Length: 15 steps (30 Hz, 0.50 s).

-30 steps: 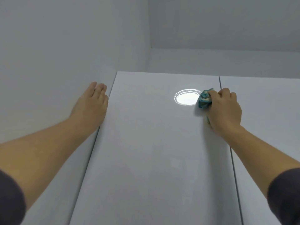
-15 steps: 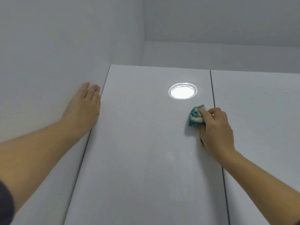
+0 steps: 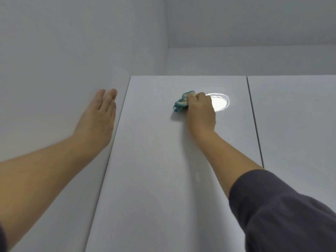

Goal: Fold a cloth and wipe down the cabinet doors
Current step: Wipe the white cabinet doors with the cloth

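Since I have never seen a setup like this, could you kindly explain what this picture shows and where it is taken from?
No machine here: a person wears a camera on the head, so you see what that person sees. The right hand grips a crumpled teal cloth against a glossy white cabinet door, just left of a bright round reflection. The left hand rests flat on the wall left of that door. A second door adjoins on the right.

Soft even light, round glare spot on the glossy cabinet door
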{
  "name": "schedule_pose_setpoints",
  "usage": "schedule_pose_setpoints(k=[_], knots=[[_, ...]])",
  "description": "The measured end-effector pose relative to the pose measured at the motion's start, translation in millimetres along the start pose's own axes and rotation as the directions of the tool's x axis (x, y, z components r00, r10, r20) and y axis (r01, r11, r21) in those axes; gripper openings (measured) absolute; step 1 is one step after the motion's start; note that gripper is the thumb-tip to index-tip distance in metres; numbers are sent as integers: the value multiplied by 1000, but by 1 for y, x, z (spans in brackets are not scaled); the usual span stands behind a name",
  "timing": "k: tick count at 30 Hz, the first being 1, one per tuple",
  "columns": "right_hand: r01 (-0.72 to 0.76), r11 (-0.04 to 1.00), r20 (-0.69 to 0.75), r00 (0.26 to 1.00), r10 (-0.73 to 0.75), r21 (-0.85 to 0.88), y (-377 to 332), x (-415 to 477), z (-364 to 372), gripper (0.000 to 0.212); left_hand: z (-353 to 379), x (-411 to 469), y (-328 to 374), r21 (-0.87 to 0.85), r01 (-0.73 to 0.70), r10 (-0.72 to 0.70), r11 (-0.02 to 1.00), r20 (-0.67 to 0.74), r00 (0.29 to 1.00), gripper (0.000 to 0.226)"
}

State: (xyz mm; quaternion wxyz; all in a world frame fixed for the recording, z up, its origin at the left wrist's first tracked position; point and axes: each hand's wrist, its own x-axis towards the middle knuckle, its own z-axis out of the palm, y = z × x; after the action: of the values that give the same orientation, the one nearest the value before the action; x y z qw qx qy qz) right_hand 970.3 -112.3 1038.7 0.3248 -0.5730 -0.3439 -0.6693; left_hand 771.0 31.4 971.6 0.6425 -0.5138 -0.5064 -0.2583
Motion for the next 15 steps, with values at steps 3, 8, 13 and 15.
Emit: schedule_pose_setpoints(k=[3, 8, 13, 15], knots=[[45, 998, 9, 999, -45, 54, -29, 11, 10, 39, -2, -1, -2, 10, 49, -50, 999, 62, 997, 65], [134, 978, 50, 988, -144, 157, -82, 20, 26, 33, -6, -3, -7, -11, 9, -8, 1000, 47, 999, 61], [230, 946, 85, 963, -254, 227, -106, 20, 36, 25, -7, -4, -16, -24, -29, 30, 999, 44, 999, 60], [275, 925, 132, 939, -316, 262, -105, 25, 40, 23, -7, -5, -16, -17, -8, 8, 1000, 48, 999, 61]])
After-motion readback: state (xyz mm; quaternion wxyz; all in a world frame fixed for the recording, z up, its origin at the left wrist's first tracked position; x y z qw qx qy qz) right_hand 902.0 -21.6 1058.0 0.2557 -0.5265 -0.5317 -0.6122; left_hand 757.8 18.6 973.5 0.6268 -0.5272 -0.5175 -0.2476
